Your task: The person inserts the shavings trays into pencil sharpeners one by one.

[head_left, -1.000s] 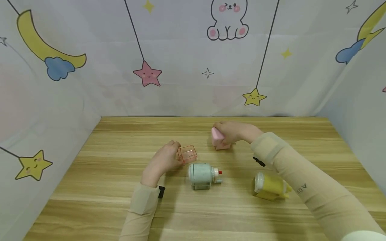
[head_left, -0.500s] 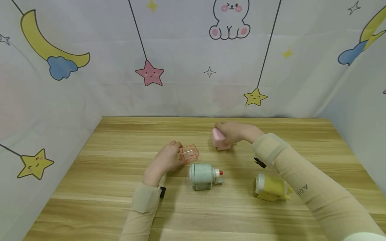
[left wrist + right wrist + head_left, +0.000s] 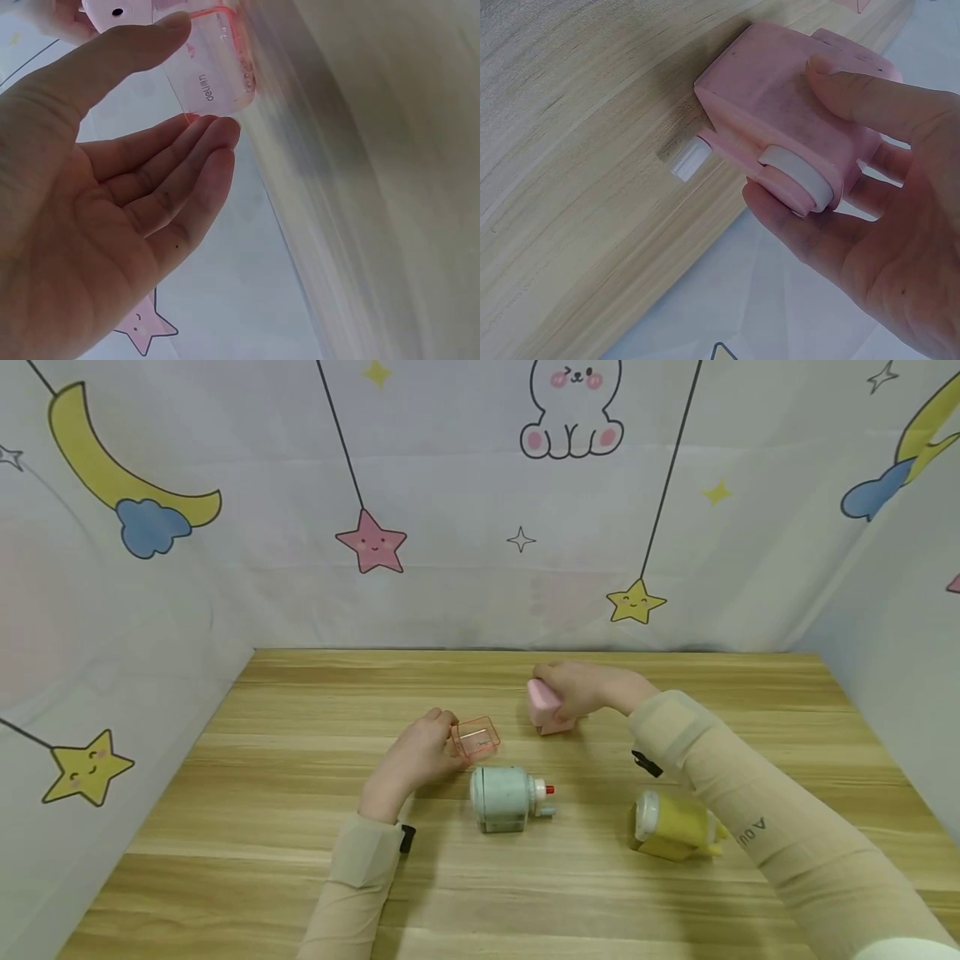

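Observation:
My left hand (image 3: 416, 753) pinches a clear, red-edged shavings drawer (image 3: 476, 739) between thumb and fingers, close above or on the wooden table. In the left wrist view the drawer (image 3: 214, 67) has small printing on its side. My right hand (image 3: 596, 687) grips a pink crank pencil sharpener (image 3: 546, 706), a little right of the drawer and apart from it. In the right wrist view the sharpener (image 3: 772, 90) shows its crank with a white knob (image 3: 690, 157). Thumb and fingers lie on opposite sides of its body.
A mint-green crank sharpener (image 3: 501, 797) lies just in front of the drawer. A yellow sharpener (image 3: 671, 827) sits below my right forearm. The wooden table (image 3: 525, 902) meets a printed cloth backdrop (image 3: 450, 602) at the back and sides.
My left hand has shifted slightly right with the drawer, closer to the pink sharpener. The right hand and the sharpener stay nearly still.

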Motion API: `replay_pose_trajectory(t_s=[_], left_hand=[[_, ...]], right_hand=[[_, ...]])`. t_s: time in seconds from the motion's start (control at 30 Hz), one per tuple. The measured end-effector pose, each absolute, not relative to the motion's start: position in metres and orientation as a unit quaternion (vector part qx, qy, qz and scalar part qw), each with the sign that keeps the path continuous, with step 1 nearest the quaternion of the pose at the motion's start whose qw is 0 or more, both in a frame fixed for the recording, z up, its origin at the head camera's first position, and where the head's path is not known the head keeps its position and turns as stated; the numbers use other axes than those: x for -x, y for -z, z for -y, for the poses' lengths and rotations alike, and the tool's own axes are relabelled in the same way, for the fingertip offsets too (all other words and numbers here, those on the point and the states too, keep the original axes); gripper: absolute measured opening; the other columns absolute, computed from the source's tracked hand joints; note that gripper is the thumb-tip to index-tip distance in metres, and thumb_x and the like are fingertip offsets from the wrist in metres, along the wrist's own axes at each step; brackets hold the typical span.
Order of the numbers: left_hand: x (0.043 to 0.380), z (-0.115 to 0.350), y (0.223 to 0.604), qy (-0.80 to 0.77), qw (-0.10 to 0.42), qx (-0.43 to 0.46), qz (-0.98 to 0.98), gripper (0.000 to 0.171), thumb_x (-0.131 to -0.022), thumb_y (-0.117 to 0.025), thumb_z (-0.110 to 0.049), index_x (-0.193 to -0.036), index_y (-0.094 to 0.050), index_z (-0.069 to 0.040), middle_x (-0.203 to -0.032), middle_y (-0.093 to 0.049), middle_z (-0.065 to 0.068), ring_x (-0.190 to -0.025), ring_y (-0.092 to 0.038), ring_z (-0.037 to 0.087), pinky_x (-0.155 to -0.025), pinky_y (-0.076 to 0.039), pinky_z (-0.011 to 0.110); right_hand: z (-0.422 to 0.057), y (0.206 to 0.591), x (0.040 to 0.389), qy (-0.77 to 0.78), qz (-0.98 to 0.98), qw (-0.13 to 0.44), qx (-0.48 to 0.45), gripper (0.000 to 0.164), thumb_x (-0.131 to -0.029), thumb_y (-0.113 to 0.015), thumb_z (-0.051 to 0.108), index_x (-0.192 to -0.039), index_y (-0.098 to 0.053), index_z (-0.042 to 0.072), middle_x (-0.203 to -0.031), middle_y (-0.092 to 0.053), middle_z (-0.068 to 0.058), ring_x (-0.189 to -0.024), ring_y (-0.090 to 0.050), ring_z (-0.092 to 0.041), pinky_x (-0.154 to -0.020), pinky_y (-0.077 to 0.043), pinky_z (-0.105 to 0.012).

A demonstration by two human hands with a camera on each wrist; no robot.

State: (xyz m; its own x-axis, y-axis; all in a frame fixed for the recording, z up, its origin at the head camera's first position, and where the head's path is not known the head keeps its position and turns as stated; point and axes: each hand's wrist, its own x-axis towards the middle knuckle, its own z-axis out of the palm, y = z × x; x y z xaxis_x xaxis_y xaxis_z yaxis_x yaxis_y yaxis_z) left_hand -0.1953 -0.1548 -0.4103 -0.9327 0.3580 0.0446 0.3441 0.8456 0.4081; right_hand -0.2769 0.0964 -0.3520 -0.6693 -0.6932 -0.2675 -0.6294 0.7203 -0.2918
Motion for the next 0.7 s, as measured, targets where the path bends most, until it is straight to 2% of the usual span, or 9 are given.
replay_pose_trajectory(t_s=[0.7], left_hand=[[0.198, 0.154, 0.415, -0.229, 0.011, -0.184, -0.956, 0.050, -0.069, -0.075, -0.022, -0.108, -0.053, 0.002, -0.091, -0.056, 0.011, -0.075, -0.050, 0.018, -0.067, -0.050, 0.034]], right_hand=[[-0.085, 0.353, 0.271, 0.082, -0.900, 0.175, 0.391, 0.061, -0.072, -0.071, 0.014, -0.124, -0.042, 0.004, -0.108, -0.056, -0.012, -0.088, -0.051, -0.021, -0.077, -0.049, -0.040]])
